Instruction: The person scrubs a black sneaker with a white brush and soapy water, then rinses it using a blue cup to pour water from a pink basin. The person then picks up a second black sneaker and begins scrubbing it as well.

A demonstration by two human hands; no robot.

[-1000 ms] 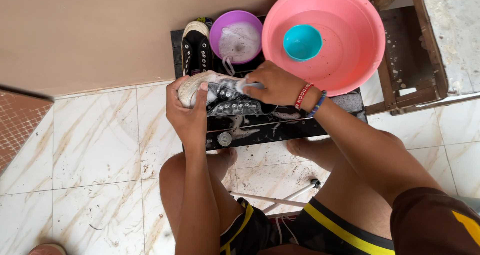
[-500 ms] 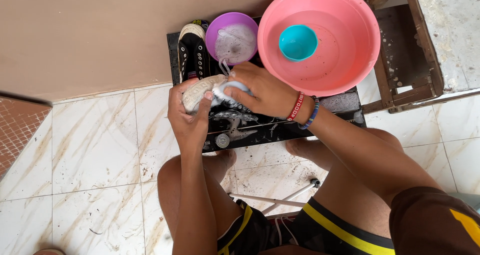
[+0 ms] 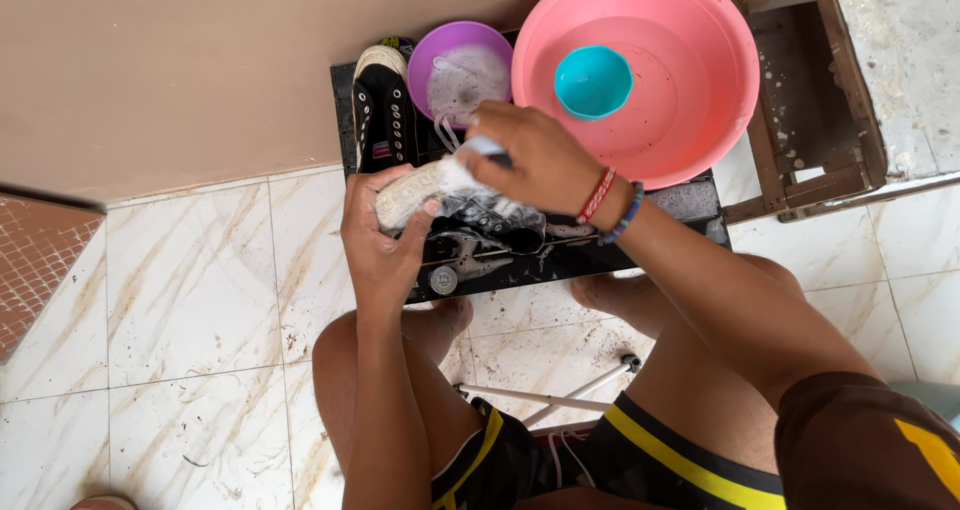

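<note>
Seen from the head camera, the right hand (image 3: 540,160) has slid leftward along the soapy shoe (image 3: 440,195) since half a second ago, when it sat nearer the heel end; now it covers the shoe's middle, fingers curled around a small pale blue brush (image 3: 484,147) pressed against the upper. The left hand (image 3: 378,240) has kept its place, closed around the toe end with the thumb laid across the whitish rubber cap. The shoe lies on its side across a black slab (image 3: 690,202) just above the person's knees, the toe pointing left and the dark canvas body running right under the scrubbing hand; it is wet, smeared with white foam, and its laces trail loose over the slab. A second black shoe (image 3: 382,120) with white eyelets stands upright at the slab's far left corner, dry-looking and untouched. Just beside it sits a purple bowl (image 3: 460,70) holding suds, and next to that a large pink basin (image 3: 660,90) of water with a small teal cup (image 3: 592,80) floating in it. Red and blue bracelets (image 3: 608,204) circle the right wrist.
</note>
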